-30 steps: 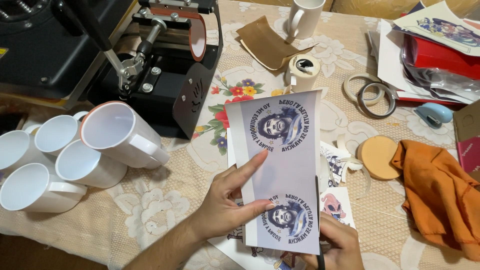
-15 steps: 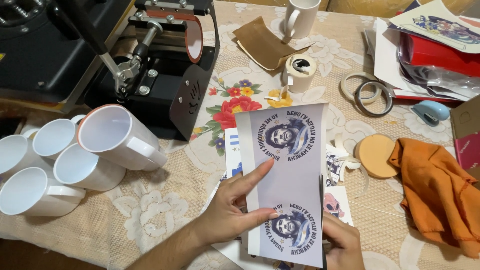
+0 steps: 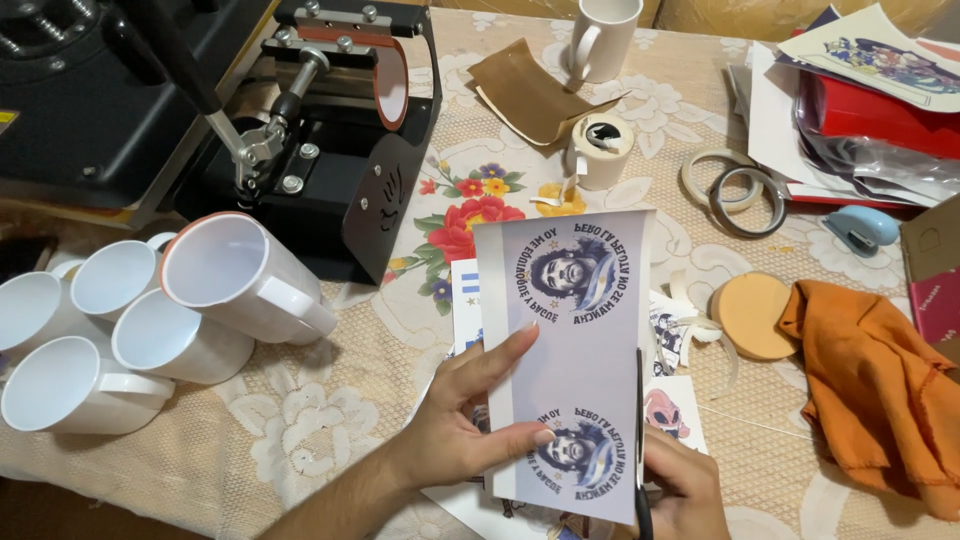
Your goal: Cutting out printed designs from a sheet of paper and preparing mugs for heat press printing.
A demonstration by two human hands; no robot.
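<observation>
Left hand (image 3: 455,430) pinches the printed transfer sheet (image 3: 575,350), thin and glossy, near centre above the lace-covered surface (image 3: 300,440). Right hand (image 3: 685,485) closes on dark scissors (image 3: 640,440), blade along the sheet's right edge. Risk: the limp paper may flex, letting the cut stray into the round print.

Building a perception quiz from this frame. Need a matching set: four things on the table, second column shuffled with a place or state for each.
Things:
1. printed sheet
2. orange cloth
3. tape roll
4. white mugs

Places or states:
A. lying on their sides in a pile at the table's left edge
B. held up between both hands
C. crumpled at the right, beside a round cork coaster
D. standing near the folded brown paper

Pairs: 1-B, 2-C, 3-D, 4-A
</observation>
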